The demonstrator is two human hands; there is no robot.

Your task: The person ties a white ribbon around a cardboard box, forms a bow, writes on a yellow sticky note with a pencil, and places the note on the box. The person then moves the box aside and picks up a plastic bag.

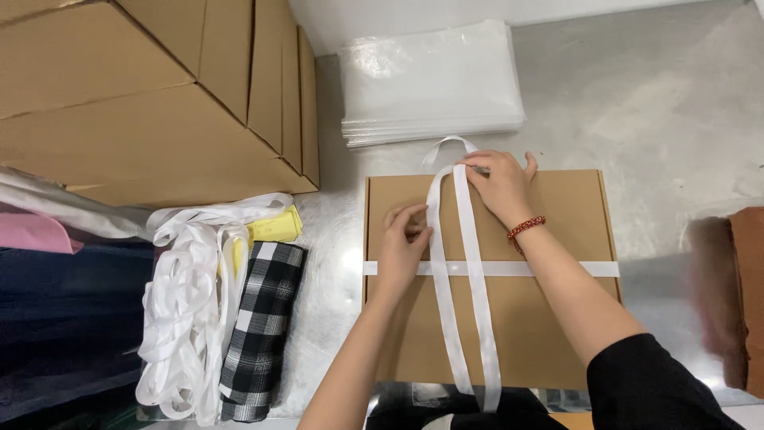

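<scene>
A flat brown cardboard box (541,318) lies on the metal table in front of me. White ribbon (476,279) runs down its lid in two strands and another strand crosses it from side to side. My left hand (402,243) presses on the lid and pinches the left strand near the crossing. My right hand (501,185), with a red bead bracelet on the wrist, holds the ribbon's looped end at the box's far edge.
A stack of clear plastic bags (434,84) lies beyond the box. Large cardboard boxes (159,95) stand at the left. A heap of white ribbon (187,310), a black-and-white checked cloth (263,334) and yellow fabric lie left of the box. Brown fabric (736,295) sits at the right edge.
</scene>
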